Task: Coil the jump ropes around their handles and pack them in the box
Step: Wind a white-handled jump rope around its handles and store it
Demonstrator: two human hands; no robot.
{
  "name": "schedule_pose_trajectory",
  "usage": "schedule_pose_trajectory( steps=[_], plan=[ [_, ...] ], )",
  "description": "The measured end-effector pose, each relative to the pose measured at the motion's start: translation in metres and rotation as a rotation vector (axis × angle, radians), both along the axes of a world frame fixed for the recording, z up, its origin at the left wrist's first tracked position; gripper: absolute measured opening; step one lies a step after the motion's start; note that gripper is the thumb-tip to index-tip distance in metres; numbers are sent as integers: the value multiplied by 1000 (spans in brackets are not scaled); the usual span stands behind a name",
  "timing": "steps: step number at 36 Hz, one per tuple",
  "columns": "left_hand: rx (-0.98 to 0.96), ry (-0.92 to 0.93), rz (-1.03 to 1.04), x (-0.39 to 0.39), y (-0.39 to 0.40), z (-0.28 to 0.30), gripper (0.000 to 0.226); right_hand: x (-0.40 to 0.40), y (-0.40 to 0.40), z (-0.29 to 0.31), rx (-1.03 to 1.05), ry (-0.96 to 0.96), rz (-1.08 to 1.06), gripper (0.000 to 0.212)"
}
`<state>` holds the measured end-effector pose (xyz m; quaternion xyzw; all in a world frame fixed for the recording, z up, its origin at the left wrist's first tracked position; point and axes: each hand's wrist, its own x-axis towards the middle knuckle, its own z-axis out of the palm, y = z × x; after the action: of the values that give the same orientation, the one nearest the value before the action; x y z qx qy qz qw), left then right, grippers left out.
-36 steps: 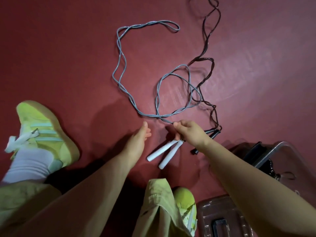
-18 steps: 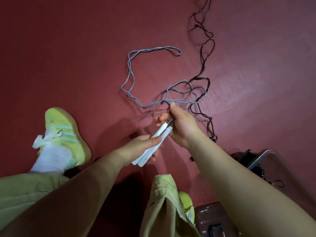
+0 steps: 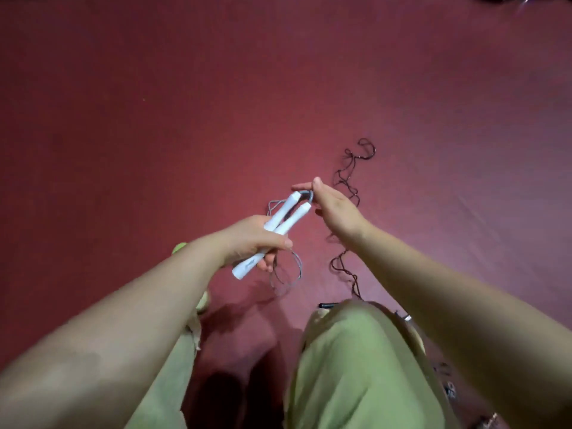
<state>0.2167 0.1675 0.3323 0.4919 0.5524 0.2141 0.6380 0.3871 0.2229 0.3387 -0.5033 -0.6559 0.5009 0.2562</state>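
Note:
My left hand (image 3: 247,238) grips the two white handles (image 3: 283,222) of the grey jump rope side by side, lifted above the floor. The grey rope (image 3: 291,270) hangs from them in loose loops below the hand, and a stretch of it arches over the handles' top ends. My right hand (image 3: 332,205) is at those top ends, pinching the grey rope there between thumb and fingers. The black jump rope (image 3: 348,187) lies tangled on the red floor behind and right of my hands, with one black handle (image 3: 328,305) showing by my right knee.
My legs in green trousers (image 3: 356,366) fill the lower middle. A yellow-green shoe (image 3: 202,300) peeks out under my left arm. Dark parts of the box (image 3: 445,382) show at the lower right, mostly hidden by my right arm. Red floor (image 3: 154,119) stretches all round.
Both hands have risen with the white handles, now held higher off the floor. The grey rope that lay spread out is gathered into loops at the handles. The view has tilted forward.

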Motion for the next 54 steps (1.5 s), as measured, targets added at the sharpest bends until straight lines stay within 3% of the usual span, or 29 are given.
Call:
schedule_pose_trajectory(
  steps=[3, 6, 9, 14, 18, 23, 26, 30, 33, 40, 44, 51, 53, 54],
  plan=[
    [51, -29, 24, -4, -35, 51, 23, -10, -33, 52, 12, 53, 21, 51],
    [93, -90, 47, -9, -77, 97, 44, -18, -69, 96, 59, 132, 33, 65],
    [193, -32, 108, -11, -119, 135, 55, -27, -105, 135, 90, 264, 51, 48],
    [467, 212, 298, -7, -194, 189, 47, -43, -173, 188, 304, 238, 7, 43],
    [583, 309, 325, -2, -241, 225, 6, -53, -221, 229, 433, 182, 74, 42],
    [621, 38, 355, -1, -300, 273, 18, -48, -276, 292, 568, 104, 244, 44],
    [546, -151, 161, -6, -336, 297, 19, -32, -298, 315, 489, 195, 397, 41],
    [609, -274, -51, -11, -376, 318, 31, -15, -326, 326, 450, 331, 563, 44],
    [640, -379, -91, -10, -398, 333, 52, -12, -344, 331, 528, 312, 604, 66],
    [712, -512, 15, 5, -404, 368, 51, 2, -383, 343, 802, 193, 506, 104],
    [740, -572, 5, 23, -400, 373, 56, 16, -401, 354, 861, 54, 465, 61],
    [744, -580, 84, 21, -395, 362, 81, 42, -426, 362, 875, -179, 385, 51],
    [789, -450, 179, 20, -397, 358, 73, 48, -430, 359, 956, -261, 402, 45],
    [824, -329, 201, 22, -401, 357, 59, 51, -431, 357, 1047, -321, 404, 39]
  ],
)
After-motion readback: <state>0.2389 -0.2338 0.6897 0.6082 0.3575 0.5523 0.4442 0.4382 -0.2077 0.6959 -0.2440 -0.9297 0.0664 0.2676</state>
